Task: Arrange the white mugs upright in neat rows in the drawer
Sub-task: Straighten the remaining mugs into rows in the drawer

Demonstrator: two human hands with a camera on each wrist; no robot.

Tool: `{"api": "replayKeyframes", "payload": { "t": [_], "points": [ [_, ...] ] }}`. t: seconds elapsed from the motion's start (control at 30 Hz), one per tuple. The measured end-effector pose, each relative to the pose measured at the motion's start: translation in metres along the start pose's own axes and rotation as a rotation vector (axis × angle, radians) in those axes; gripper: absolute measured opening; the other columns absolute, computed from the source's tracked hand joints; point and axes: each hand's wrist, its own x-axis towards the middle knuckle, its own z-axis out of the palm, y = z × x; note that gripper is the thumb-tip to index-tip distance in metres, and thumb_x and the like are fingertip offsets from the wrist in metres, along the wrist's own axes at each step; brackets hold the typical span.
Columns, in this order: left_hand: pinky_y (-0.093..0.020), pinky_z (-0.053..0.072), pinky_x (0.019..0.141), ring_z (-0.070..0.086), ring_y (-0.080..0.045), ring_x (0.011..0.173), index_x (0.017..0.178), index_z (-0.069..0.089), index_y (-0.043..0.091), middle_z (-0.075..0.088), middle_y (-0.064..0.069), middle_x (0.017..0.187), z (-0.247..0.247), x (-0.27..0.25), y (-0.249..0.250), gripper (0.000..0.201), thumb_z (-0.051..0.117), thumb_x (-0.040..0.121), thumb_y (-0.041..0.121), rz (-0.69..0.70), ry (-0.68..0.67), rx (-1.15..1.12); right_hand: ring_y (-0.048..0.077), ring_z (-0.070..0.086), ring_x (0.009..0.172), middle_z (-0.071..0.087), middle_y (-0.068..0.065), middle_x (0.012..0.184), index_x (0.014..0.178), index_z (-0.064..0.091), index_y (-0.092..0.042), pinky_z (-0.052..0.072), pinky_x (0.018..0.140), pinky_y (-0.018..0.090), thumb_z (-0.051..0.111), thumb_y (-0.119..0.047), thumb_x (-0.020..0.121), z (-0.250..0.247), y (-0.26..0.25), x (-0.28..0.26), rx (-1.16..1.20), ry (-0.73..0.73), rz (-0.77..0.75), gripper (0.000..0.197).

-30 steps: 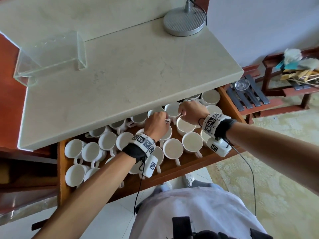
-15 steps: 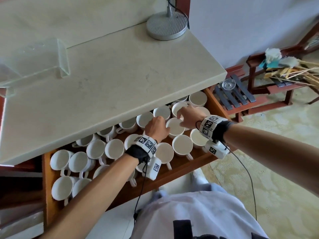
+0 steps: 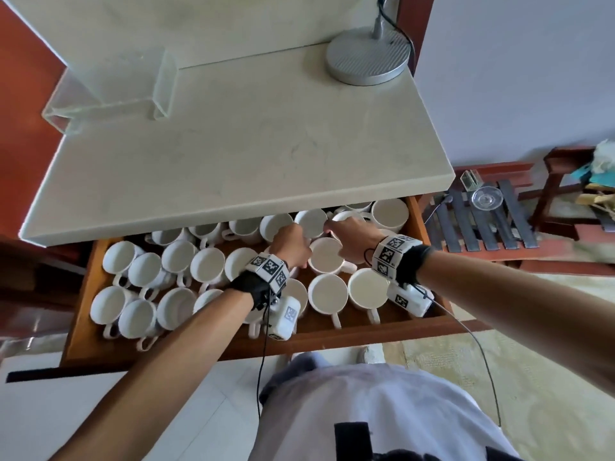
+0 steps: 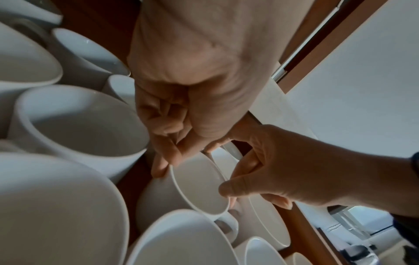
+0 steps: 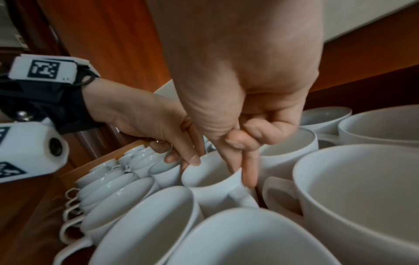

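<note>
Many white mugs stand upright in the open wooden drawer (image 3: 319, 344), in rough rows with handles toward me. Both hands meet on one white mug (image 3: 324, 256) in the middle row, right of centre. My left hand (image 3: 293, 242) pinches its left rim with curled fingers (image 4: 163, 168). My right hand (image 3: 349, 234) grips the opposite rim, thumb inside the mug (image 5: 215, 181) and a finger (image 5: 249, 170) down its outside by the handle. The mug stands among its neighbours; its base is hidden.
A pale stone countertop (image 3: 233, 161) overhangs the back row of mugs. On it stand a grey lamp base (image 3: 367, 58) and a clear acrylic stand (image 3: 109, 91). A slatted wooden rack (image 3: 482, 227) with a glass dish (image 3: 487, 197) sits right of the drawer.
Both hands have closed in on the same mug in the middle row and now hold its rim from either side. The head view has shifted.
</note>
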Motion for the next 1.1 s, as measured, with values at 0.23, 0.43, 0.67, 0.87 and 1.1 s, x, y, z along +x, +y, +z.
{"api": "replayKeyframes", "payload": {
  "t": [0.23,0.43,0.67,0.87,1.1],
  "points": [
    [-0.035,0.051,0.061,0.071,-0.039,0.079,0.067,0.060,0.003,0.070,-0.024,0.081,0.004,0.001,0.012,0.025,0.064,0.091,0.008,0.003,0.136,-0.007,0.025,0.064,0.104,0.063,0.000,0.121,0.139,0.052,-0.040,0.049,0.067,0.034,0.070,-0.011,0.084,0.004,0.010,-0.003,0.182,-0.039,-0.029,0.064],
    [-0.038,0.056,0.070,0.070,-0.035,0.085,0.089,0.070,-0.002,0.072,-0.019,0.089,-0.002,0.007,0.014,0.022,0.062,0.098,0.017,0.026,0.236,-0.005,0.026,0.065,0.101,0.066,0.004,0.113,0.137,0.056,-0.032,0.056,0.075,0.039,0.076,-0.009,0.081,0.004,0.000,-0.001,0.289,0.005,0.024,0.063],
    [-0.031,0.044,0.068,0.066,-0.030,0.082,0.075,0.064,0.006,0.069,-0.014,0.084,-0.006,0.007,-0.004,0.022,0.065,0.093,0.018,0.067,0.222,-0.028,0.014,0.052,0.059,0.056,0.000,0.086,0.134,0.059,-0.025,0.051,0.051,0.030,0.063,0.005,0.080,0.004,-0.007,0.009,0.292,0.017,0.092,0.062],
    [-0.029,0.042,0.062,0.066,-0.035,0.075,0.071,0.061,0.010,0.068,-0.017,0.076,-0.007,0.011,-0.010,0.027,0.063,0.095,0.021,0.129,0.212,0.017,0.017,0.064,0.075,0.070,-0.001,0.083,0.124,0.068,-0.033,0.055,0.070,0.029,0.072,0.005,0.069,0.000,-0.013,0.014,0.233,0.053,0.164,0.067],
    [-0.030,0.049,0.067,0.069,-0.024,0.081,0.083,0.077,0.012,0.075,-0.006,0.083,-0.011,0.010,-0.005,0.018,0.065,0.087,0.000,0.215,0.216,0.103,0.014,0.066,0.048,0.070,0.004,0.079,0.107,0.050,-0.033,0.061,0.058,0.035,0.059,0.008,0.078,0.005,-0.013,0.009,0.355,-0.052,0.223,0.051]
  ]
}}
